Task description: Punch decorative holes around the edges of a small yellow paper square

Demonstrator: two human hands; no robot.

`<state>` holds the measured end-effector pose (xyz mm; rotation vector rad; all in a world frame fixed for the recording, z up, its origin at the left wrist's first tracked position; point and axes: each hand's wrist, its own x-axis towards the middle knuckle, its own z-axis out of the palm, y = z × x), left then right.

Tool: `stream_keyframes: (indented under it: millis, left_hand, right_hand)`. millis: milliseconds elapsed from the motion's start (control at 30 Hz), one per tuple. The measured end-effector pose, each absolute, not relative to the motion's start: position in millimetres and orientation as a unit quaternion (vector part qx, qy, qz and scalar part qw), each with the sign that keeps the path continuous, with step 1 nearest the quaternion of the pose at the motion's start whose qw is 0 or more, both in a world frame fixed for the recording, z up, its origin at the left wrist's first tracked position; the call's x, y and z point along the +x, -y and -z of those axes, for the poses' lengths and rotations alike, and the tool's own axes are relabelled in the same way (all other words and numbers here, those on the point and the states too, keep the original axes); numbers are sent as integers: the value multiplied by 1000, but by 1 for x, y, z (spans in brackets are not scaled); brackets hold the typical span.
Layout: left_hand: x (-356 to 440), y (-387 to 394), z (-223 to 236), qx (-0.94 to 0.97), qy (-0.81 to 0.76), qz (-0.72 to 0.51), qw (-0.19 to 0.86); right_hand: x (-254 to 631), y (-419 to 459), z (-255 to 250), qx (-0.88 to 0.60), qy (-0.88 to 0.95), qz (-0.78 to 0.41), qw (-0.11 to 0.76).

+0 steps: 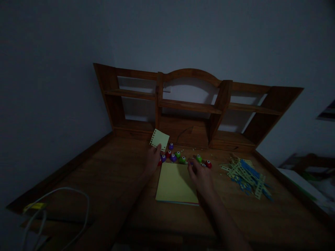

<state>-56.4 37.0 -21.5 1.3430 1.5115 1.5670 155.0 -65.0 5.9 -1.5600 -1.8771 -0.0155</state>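
My left hand pinches a small yellow paper square with punched holes along its edges, held tilted above the desk. My right hand rests on the far right corner of a stack of yellow paper sheets, with its fingers curled among several small round craft punches in purple, green and red. What those fingers hold, if anything, is hidden. The punches lie in a loose row just beyond the stack.
A pile of punched yellow and blue paper strips lies to the right. A wooden shelf unit stands at the back of the wooden desk. A white cable loops at the near left. The room is dim.
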Motion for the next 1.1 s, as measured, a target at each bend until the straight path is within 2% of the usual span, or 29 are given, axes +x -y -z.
stream_keyframes:
  millis: [1100]
  left_hand:
    - [-54,-25,7,526,-550,-580,291]
  right_hand:
    - [155,63,-1,-605,737,7,302]
